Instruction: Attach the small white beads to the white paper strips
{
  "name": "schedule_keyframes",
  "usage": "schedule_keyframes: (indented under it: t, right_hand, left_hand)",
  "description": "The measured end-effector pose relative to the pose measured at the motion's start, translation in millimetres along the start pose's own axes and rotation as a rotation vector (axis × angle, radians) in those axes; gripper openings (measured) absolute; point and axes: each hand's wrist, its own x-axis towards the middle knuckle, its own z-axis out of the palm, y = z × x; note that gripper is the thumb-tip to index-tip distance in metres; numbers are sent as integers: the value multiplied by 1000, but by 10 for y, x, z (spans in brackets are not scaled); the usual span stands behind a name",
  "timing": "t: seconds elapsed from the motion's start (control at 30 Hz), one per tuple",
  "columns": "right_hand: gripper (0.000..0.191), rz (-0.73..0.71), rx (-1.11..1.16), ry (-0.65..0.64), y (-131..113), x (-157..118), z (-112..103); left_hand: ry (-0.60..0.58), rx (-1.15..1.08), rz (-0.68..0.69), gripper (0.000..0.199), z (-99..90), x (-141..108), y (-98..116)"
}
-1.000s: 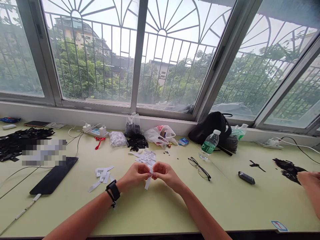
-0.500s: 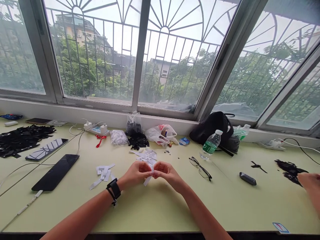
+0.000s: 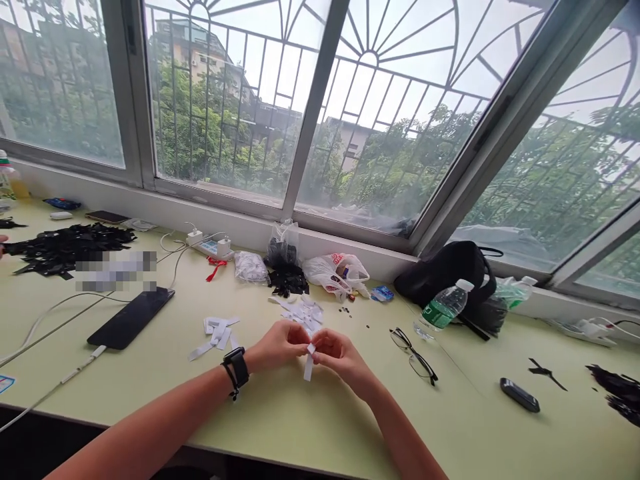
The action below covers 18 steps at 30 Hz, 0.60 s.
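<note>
White flat strip (image 3: 309,365) — pinched tight between closed left hand (image 3: 279,347) and right hand (image 3: 343,363); loose strips (image 3: 215,335) nearby on pale-green desk (image 3: 295,427).

We've turned left: a plastic bottle (image 3: 7,181) enters at the left edge, and the co-worker's hand leaves the right.

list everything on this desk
black strips: three piles, black, left, middle, right
white strips: two piles, white, beyond the hands
black device: one, black, left, cabled
power strip: one, white, by the window
plastic bags: two, clear and white, mid-desk
black bag: one, black, right, by the window
water bottle: one, green label, right
glasses: one pair, black, right of the hands
left hand: one, bare, pinching white strip, black watch on wrist
right hand: one, bare, on the same strip
</note>
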Motion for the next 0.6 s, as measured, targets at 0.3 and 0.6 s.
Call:
schedule_keyframes:
  t: [0.3, 0.6]
  right_hand:
    - [32, 42, 277, 63, 71, 41, -12]
    - [32, 90, 403, 25, 39, 10, -10]
  left_hand:
    - [31, -4, 27, 39, 23, 33, -33]
    - [36, 101, 140, 33, 54, 37, -4]
